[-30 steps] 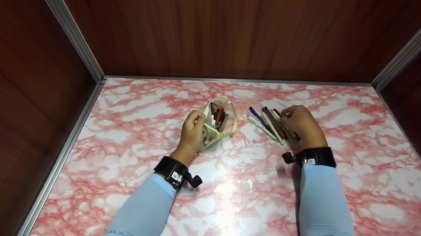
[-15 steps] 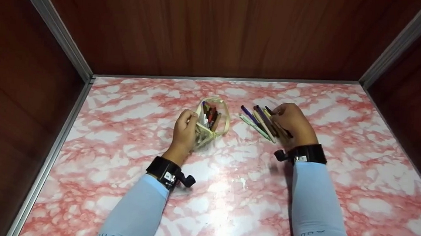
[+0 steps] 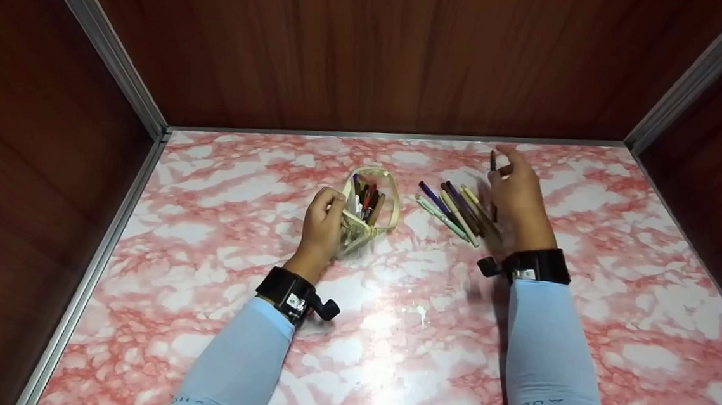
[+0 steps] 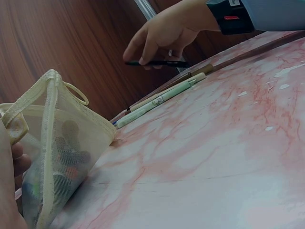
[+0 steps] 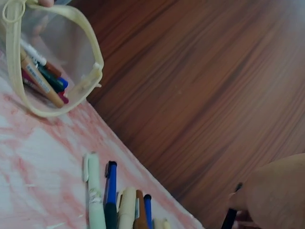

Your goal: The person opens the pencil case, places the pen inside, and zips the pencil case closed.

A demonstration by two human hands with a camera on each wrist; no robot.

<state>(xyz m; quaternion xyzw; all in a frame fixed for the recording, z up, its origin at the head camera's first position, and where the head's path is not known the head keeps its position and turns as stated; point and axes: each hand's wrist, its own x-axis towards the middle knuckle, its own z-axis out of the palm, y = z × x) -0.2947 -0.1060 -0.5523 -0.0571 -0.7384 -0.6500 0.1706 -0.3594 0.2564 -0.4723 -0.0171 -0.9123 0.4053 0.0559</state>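
Note:
My left hand (image 3: 322,224) grips the near-left rim of a cream mesh pencil pouch (image 3: 397,200), whose mouth stands open. Inside it are several pens and markers, a red one among them; the left wrist view shows them blurred through the mesh (image 4: 59,143). Held in my right hand (image 3: 518,194) is a dark, slim pen (image 4: 157,63), raised above the table at the right end of a row of pens. In that row lie a mint-green pen (image 5: 95,198), a blue-capped pen (image 5: 110,186), a cream pen (image 5: 127,210) and several brown or dark ones.
The table (image 3: 382,356) has a red-and-white marbled top. Brown wood-grain panels (image 3: 397,52) enclose its back and both sides, with grey metal strips (image 3: 108,45) along the corners. The pouch and the pen row lie toward the back, a gap between them.
My right hand has lifted up and away from the row, taking the dark pen off its right end. The left hand keeps its grip on the pouch.

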